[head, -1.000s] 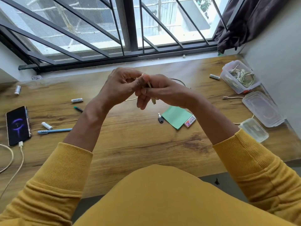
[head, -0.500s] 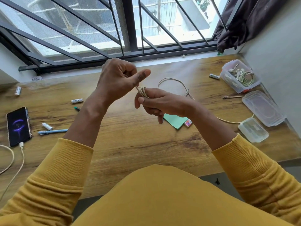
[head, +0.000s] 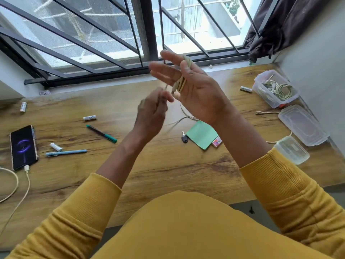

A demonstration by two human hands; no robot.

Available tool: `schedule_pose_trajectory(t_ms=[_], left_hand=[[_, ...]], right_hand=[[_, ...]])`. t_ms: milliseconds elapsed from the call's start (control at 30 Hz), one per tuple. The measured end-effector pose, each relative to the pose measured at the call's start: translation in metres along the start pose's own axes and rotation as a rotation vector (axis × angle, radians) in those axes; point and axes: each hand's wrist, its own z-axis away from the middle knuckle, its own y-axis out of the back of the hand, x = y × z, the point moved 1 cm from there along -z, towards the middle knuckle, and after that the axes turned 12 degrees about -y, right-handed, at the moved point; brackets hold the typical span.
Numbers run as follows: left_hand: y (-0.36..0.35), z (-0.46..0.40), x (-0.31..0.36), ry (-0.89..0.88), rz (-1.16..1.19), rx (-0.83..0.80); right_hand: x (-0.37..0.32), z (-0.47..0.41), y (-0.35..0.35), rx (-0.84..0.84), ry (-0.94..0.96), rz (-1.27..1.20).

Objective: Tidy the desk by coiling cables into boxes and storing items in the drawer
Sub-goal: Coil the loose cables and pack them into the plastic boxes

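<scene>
A beige cable (head: 182,82) is wound in loops across the palm of my right hand (head: 194,90), which is raised above the desk with its fingers straight and spread. My left hand (head: 152,109), blurred, pinches a run of the same cable just left of the right palm. The loose tail of the cable (head: 183,118) trails down onto the wooden desk (head: 168,165) toward the right. An open clear box (head: 276,88) at the back right holds coiled cables. A second small clear box (head: 291,149) stands near the right edge.
A box lid (head: 302,125) lies at the right. A green note pad (head: 202,134), small card (head: 216,142) and key (head: 184,139) sit mid-desk. Two pens (head: 101,133) (head: 66,152), several batteries (head: 90,117) and a charging phone (head: 23,146) lie on the left.
My right hand has turned palm up, opened its fingers and risen with the cable looped round it. My left hand has dropped lower and now pinches the cable beside the palm.
</scene>
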Motion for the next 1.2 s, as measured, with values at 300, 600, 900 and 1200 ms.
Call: schedule_pose_trajectory(t_ms=[300, 600, 900, 1200], left_hand=[[0.001, -0.003, 0.024, -0.056, -0.251, -0.415], [0.033, -0.027, 0.04, -0.124, -0.175, -0.386], [0.051, -0.037, 0.035, -0.227, -0.16, -0.163], [0.051, -0.042, 0.018, -0.215, 0.057, -0.056]], right_hand=[[0.018, -0.011, 0.02, 0.324, 0.047, -0.027], [0.041, -0.013, 0.027, 0.618, -0.025, 0.815], [0.032, -0.002, 0.016, 0.164, -0.304, 0.666], [0.001, 0.001, 0.008, -0.19, -0.27, 0.286]])
